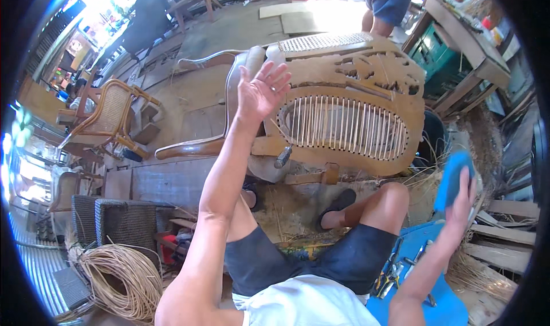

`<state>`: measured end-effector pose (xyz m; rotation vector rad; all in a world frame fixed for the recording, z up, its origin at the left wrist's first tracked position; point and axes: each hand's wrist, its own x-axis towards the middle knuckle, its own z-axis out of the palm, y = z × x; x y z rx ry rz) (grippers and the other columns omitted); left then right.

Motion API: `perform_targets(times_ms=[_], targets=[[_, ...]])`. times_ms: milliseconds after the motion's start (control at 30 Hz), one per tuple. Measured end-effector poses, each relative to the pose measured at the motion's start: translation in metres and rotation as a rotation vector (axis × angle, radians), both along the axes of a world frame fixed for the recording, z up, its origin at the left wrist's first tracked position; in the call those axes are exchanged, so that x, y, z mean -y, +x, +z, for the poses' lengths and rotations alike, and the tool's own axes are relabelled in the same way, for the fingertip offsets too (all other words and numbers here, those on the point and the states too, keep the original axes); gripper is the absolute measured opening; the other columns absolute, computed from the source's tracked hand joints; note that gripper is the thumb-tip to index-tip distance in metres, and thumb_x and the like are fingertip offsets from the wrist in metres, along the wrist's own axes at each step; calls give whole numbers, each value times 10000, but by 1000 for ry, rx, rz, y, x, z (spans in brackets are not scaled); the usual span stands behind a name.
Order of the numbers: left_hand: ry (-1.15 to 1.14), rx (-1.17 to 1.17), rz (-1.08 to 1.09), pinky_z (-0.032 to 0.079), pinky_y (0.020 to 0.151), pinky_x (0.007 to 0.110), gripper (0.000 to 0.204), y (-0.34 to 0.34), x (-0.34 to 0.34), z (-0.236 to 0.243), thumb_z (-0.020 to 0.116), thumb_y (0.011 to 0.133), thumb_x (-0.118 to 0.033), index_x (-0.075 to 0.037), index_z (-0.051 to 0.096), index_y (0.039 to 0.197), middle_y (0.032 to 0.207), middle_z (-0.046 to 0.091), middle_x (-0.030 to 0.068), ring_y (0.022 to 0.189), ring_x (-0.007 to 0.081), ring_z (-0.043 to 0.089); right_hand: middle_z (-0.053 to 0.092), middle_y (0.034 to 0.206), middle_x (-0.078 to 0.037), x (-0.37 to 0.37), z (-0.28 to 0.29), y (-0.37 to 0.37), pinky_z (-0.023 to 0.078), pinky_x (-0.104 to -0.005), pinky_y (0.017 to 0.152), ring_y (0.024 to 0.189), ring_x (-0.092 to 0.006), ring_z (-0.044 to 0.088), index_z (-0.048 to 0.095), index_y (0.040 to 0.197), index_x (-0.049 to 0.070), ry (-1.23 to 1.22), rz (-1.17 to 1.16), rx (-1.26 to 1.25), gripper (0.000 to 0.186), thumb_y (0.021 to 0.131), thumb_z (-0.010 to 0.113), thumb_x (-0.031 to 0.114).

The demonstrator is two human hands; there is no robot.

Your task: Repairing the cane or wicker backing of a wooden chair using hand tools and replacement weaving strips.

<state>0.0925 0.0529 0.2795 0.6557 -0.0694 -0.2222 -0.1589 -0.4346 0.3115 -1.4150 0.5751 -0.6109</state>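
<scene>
A carved wooden chair or settee frame [321, 68] lies tipped over before me. In its near oval opening, pale cane strands [344, 128] run side by side through holes along the rim. My left hand [263, 91] is raised over the frame's left part, palm showing and fingers spread, with nothing in it. Out to the right, my right hand [460, 203] grips a flat blue thing [454, 180], too smeared by motion to name. Beside the oval's lower left edge sits a small grey metal-looking piece [282, 157].
Hand tools [392, 277] lie on a blue sheet [447, 303] at my right. A coil of cane [123, 280] rests at lower left, near a dark woven seat [123, 223]. A cane-backed chair [112, 111] stands left; another person's legs [387, 8] show at the back.
</scene>
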Motion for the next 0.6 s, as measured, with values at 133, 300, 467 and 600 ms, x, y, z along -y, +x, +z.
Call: perform_targets(times_ms=[133,300,467,600], targets=[[-47,-139,-7,429,1029,559,865,-10,27,-3,229,968,-765,-33,472,1358,1331,589,226,1201,399,570,689,1125,-72,-154,61,111,531,-312,843,953,-146,664,628,1266,46,-213,471,228,444,967,669,371],[-217,-43,15,506,981,489,771,-9,35,-11,255,999,-716,-66,567,1272,1168,662,156,1108,299,635,632,1150,-234,-338,2,218,491,-460,944,1044,-381,632,574,1243,2,-956,714,478,543,929,646,438],[59,-91,-125,483,1026,459,549,-35,12,19,372,1073,-494,-52,539,1352,1300,617,142,1191,280,605,655,1076,-234,-316,-11,297,525,-484,907,1002,-377,655,576,1136,-24,-1105,446,46,549,924,620,480],[523,223,-192,481,1017,417,636,-61,-45,25,487,1021,-547,-26,512,1386,1344,601,153,1201,259,598,658,1135,-145,-262,-14,281,559,-350,810,938,-230,671,528,1303,-38,-440,669,-127,691,873,759,451]])
